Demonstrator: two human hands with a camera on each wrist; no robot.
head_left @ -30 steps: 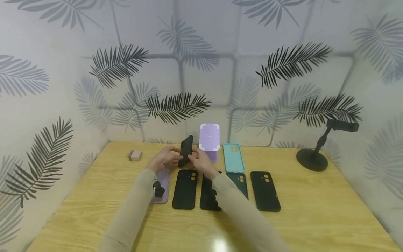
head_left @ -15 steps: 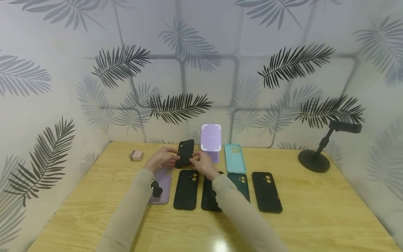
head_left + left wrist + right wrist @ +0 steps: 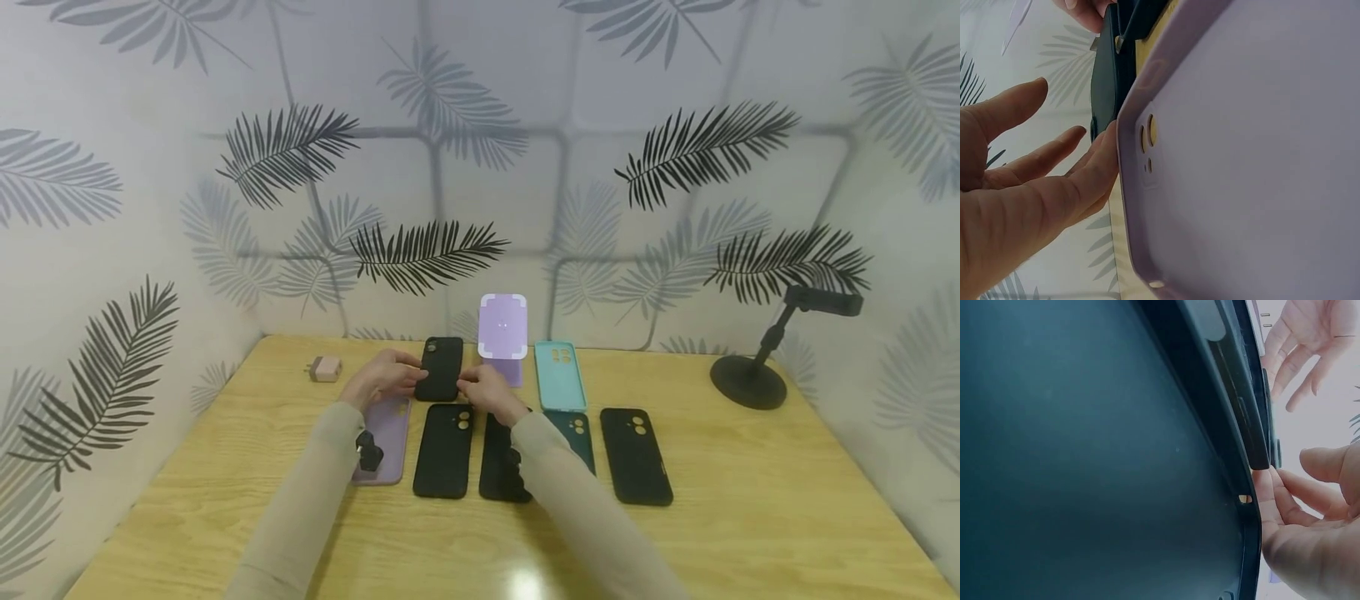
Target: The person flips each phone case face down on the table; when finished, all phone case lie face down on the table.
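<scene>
Black phone case (image 3: 442,373) lying flat on the table (image 3: 750,500) at the centre of the frame, between two bare hands.

At the left of the frame sits a pink charger plug (image 3: 326,369); next comes the left grip (image 3: 384,377), released, fingers extended at the case's left edge, with a lilac case (image 3: 390,442) partly under the forearm at lower left of centre. Directly below the middle piece lies a lower black case (image 3: 443,454). The right grip (image 3: 489,390) is also released, thumb apart from the fingers, fingertips by the case's right edge; contact there cannot be told. Farther right come a lilac stand (image 3: 502,327), a turquoise case (image 3: 561,379), a dark green case (image 3: 572,433), another black case (image 3: 637,467) and, at the right, a black stand (image 3: 750,382).
</scene>
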